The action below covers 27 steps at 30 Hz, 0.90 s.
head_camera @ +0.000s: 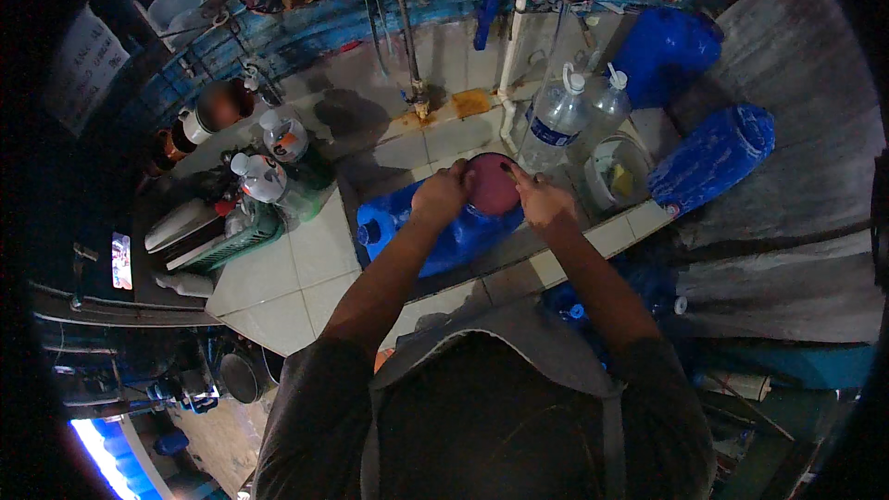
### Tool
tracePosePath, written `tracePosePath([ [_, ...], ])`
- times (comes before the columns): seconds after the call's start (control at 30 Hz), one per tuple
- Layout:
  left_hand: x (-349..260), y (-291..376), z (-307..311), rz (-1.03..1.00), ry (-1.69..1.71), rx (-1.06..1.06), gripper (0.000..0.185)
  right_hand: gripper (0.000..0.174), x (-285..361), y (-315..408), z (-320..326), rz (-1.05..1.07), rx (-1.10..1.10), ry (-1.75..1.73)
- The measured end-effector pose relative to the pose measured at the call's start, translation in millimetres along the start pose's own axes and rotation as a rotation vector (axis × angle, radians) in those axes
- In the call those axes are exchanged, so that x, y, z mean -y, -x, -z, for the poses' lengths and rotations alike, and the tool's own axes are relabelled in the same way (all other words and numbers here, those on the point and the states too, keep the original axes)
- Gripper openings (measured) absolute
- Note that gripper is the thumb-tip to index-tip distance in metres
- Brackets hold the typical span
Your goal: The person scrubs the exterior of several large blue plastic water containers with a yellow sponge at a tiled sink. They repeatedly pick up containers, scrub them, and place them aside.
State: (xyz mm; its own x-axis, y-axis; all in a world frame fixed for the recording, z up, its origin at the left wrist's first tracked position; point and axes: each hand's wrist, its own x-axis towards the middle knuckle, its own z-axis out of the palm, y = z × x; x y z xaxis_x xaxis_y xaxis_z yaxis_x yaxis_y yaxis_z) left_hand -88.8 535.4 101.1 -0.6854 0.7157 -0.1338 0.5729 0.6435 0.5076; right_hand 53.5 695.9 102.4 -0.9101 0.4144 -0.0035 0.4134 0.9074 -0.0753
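Note:
Between my two hands is a round pink dish (494,187) with a dark rim, seen from above; I cannot tell how deep it is. My left hand (439,194) grips its left edge. At the right edge, my right hand (547,203) holds it with a finger reaching over the rim, beside a small dark spot. Beneath the dish a blue plastic jug (430,257) lies on its side in a tiled sink, its cap (369,232) towards the left. The jug is partly hidden by my hands and the dish.
Behind the sink are a brass tap (420,105) and a white pipe (521,14). Clear bottles (553,126) and a tub (615,177) stand right, near blue containers (715,160). On the left tiled counter (295,271) are bottles (262,180) and a green rack (239,243).

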Motion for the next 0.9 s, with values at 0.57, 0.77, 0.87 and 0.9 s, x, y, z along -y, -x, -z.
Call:
tracePosePath([
  [0.57, -14, 10, 6, 0.098, -0.031, 0.077, 0.049, 0.035, -34, -59, -12, -0.011, 0.009, -0.32],
  [0.77, -20, -13, 0, -0.238, -0.281, -0.034, 0.045, 0.036, -37, -110, 0, -0.098, 0.274, -1.074],
  [0.87, -22, -56, -15, -0.401, -0.242, -0.081, 0.039, 0.037, -32, -99, -10, 0.025, -0.034, -0.873],
  [0.9, -23, -71, -23, -0.438, -0.224, -0.113, 0.036, 0.037, -30, -87, -17, 0.108, -0.161, -0.731],
])
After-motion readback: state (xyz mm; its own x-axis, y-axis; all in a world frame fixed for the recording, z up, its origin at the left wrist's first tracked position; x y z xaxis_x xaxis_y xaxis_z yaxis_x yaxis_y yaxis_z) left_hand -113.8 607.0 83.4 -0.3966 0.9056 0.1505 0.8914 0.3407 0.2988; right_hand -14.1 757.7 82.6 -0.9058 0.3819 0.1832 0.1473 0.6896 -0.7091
